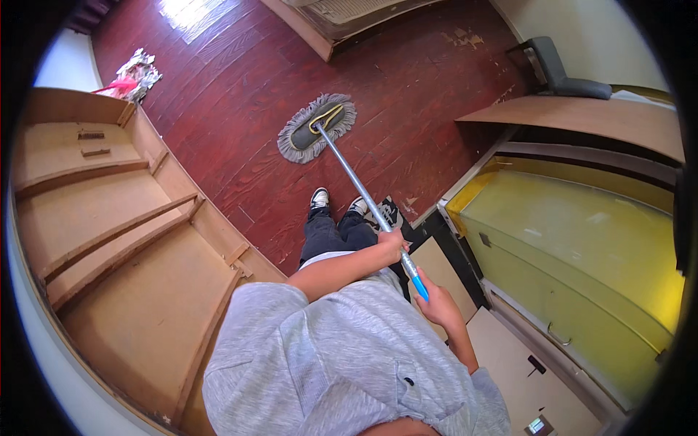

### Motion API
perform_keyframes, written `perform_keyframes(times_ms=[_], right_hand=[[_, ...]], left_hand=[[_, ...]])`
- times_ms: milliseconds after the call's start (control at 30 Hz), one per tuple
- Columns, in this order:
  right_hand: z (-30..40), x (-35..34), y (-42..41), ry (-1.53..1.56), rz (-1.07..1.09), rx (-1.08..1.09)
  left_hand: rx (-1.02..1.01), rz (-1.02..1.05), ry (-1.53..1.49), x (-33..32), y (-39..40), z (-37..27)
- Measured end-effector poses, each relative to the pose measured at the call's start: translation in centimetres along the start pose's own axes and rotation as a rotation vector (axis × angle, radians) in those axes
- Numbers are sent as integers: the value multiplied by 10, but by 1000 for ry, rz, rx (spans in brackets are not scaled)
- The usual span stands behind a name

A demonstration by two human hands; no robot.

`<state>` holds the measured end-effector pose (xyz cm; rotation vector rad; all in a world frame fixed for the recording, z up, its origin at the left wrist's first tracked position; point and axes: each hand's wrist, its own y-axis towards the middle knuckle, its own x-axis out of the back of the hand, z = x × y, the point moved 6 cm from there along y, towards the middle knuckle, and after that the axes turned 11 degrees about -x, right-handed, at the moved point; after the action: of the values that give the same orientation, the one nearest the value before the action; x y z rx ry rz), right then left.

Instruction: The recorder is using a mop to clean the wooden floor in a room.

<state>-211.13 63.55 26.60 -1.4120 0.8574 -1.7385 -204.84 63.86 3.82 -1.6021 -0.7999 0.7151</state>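
A flat dust mop [317, 128] with a grey fringed pad and yellow trim lies on the dark red plank floor, ahead of my feet. Its silver metal pole [354, 177] runs from the pad back to my body at a slant. My left hand [391, 245] is closed around the pole in front of my waist. Near the pole's top end, my right hand [438, 303] grips the blue handle section [420, 287]. Both shoes [319, 199] stand on the floor behind the mop pad.
An unfinished wooden frame with crosspieces [147, 305] takes up the left side. A heap of litter [136, 76] lies at far left. On the right are a yellow-green cabinet [567, 218], a wooden board [578, 122] and a grey chair-like object [556, 73]. Furniture [327, 32] stands ahead.
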Motion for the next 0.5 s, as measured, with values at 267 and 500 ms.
perform_keyframes(times_ms=[267,500], right_hand=[[75,-57,130,41,-74,172],[140,-110,181,40,-71,220]], left_hand=[[-283,344,-415,36,106,-121],[-441,194,-262,105,161,-189]])
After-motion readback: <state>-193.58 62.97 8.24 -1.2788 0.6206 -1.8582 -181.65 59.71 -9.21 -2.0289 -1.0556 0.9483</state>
